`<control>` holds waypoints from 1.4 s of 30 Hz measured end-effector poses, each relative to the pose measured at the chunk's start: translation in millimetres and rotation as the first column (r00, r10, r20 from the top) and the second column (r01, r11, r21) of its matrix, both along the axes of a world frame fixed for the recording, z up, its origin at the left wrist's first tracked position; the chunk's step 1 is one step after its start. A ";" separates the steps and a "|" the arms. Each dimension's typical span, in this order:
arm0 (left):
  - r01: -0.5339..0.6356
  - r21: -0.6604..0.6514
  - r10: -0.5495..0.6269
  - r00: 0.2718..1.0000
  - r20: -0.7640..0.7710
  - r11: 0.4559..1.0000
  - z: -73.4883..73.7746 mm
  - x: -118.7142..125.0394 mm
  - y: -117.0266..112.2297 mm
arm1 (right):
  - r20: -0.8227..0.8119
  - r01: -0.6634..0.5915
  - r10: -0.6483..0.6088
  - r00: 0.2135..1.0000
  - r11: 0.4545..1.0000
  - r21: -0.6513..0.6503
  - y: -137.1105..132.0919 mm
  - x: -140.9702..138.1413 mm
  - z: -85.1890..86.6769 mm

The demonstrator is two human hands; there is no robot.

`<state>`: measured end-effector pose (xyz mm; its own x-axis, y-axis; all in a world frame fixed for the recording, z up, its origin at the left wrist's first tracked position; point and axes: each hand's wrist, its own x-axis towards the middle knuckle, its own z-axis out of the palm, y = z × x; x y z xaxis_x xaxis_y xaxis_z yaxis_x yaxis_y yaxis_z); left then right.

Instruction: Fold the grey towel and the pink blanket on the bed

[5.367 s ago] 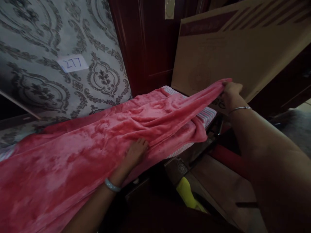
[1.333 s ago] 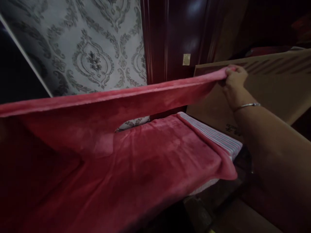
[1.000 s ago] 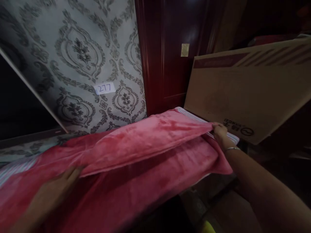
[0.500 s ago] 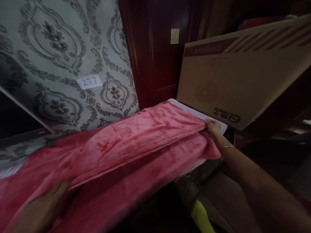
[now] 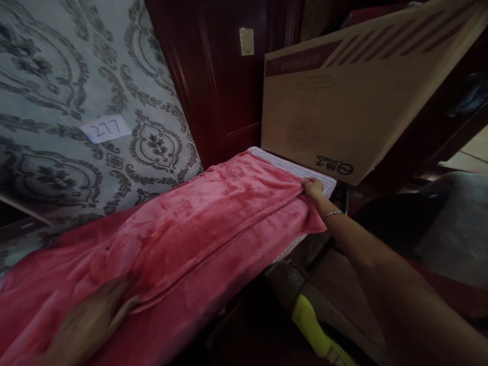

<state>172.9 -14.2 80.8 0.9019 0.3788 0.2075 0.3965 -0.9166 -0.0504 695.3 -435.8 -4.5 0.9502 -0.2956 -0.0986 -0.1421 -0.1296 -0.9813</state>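
Folded pink blanket (image 5: pixel 198 223) spread along striped bed (image 5: pixel 305 170). Far corner: right hand (image 5: pixel 314 189) pinching blanket edge. Near end: left hand (image 5: pixel 91 320), blurred, lying flat and spread on blanket. Behind bed end: cardboard box (image 5: pixel 343 101) leaning, contents hidden.

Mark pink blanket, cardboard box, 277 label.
pink blanket (image 5: pixel 213 218): head view, middle of the folded top layer.
cardboard box (image 5: pixel 343 101): head view, its plain front face.
277 label (image 5: pixel 105 128): head view, centre of the paper slip.
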 end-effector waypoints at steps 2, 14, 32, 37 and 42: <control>0.143 -0.081 -0.143 0.990 0.006 0.986 -7.3 41.6 0.1 | -0.020 -0.036 0.036 0.999 0.999 -0.002 0.1 -1.3 3.6; 0.629 -0.450 -0.537 0.776 0.330 0.633 -22.6 287.2 -118.1 | 0.143 -0.108 0.146 0.979 0.964 -0.242 -1.7 2.7 28.4; 0.469 -0.883 0.050 0.882 0.469 0.003 -102.0 440.7 -194.3 | -0.045 -0.332 0.638 0.769 0.338 -0.881 -40.6 -6.2 -15.7; 0.477 -0.875 0.075 0.879 0.471 -0.089 -99.3 436.6 -189.8 | -0.039 -0.354 0.626 0.779 0.387 -0.852 -37.7 -0.8 -19.6; 0.476 -0.869 0.101 0.879 0.466 -0.137 -97.3 437.4 -188.8 | 0.005 -0.338 0.546 0.838 0.526 -0.781 -35.5 15.4 -15.0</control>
